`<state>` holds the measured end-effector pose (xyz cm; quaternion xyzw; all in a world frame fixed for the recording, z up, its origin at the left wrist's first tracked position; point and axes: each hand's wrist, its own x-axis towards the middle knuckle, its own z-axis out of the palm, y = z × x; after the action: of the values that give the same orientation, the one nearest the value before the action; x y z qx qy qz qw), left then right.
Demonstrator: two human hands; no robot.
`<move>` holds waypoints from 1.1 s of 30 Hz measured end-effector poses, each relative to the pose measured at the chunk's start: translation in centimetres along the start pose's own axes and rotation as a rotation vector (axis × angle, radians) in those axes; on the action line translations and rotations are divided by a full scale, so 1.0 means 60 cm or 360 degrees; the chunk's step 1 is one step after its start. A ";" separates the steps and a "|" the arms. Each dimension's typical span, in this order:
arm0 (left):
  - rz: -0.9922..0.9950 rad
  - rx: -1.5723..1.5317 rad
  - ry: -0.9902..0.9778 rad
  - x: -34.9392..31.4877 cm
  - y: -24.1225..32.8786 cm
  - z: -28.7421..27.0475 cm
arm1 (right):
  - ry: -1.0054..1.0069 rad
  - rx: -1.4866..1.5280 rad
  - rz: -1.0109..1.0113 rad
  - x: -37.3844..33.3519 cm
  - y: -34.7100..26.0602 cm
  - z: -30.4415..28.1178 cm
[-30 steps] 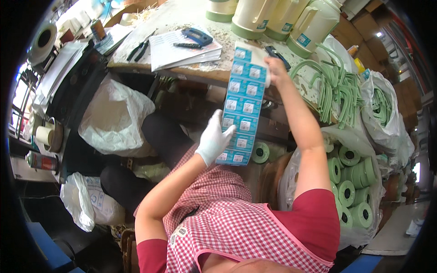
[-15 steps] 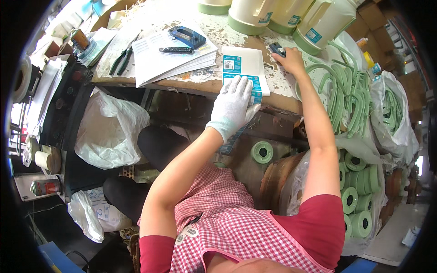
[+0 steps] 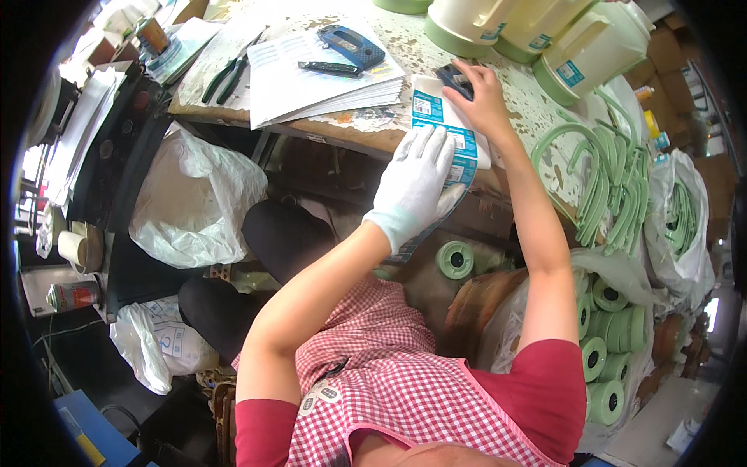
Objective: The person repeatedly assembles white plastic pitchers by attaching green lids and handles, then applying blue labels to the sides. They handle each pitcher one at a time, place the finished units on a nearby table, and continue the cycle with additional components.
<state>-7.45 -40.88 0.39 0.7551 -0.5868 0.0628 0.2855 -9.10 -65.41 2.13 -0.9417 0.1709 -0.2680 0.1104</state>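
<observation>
My left hand, in a white glove, lies flat with fingers stretched on a strip of blue-and-white labels, pinning it against the table's front edge. The strip's lower end hangs below the edge under my wrist. My bare right hand rests at the top of the strip and grips a small dark tool. What kind of tool it is I cannot tell.
A stack of papers carries a blue device and a black pen-like tool. Pliers lie to the left. Cream-and-green jugs stand behind, with green curved handles, green rolls and a white bag nearby.
The label strip, held up in the air a second ago, now lies on the table edge. My left hand has flattened on it; my right hand has moved to its top.
</observation>
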 end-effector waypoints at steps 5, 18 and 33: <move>-0.0037 0.0125 -0.0070 -0.011 -0.008 -0.016 | -0.0136 -0.0072 -0.0176 -0.030 0.009 -0.006; 0.0024 0.0118 0.0109 0.002 -0.046 -0.035 | -0.0308 0.0180 -0.0410 -0.042 -0.045 -0.027; -0.0027 0.0211 0.0121 -0.005 -0.052 -0.007 | -0.0309 0.0066 -0.0439 -0.024 -0.034 -0.002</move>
<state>-4.58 -39.98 -0.49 0.7744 -0.5636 0.1277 0.2576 -9.80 -63.00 2.16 -0.9752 0.0230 -0.1918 0.1081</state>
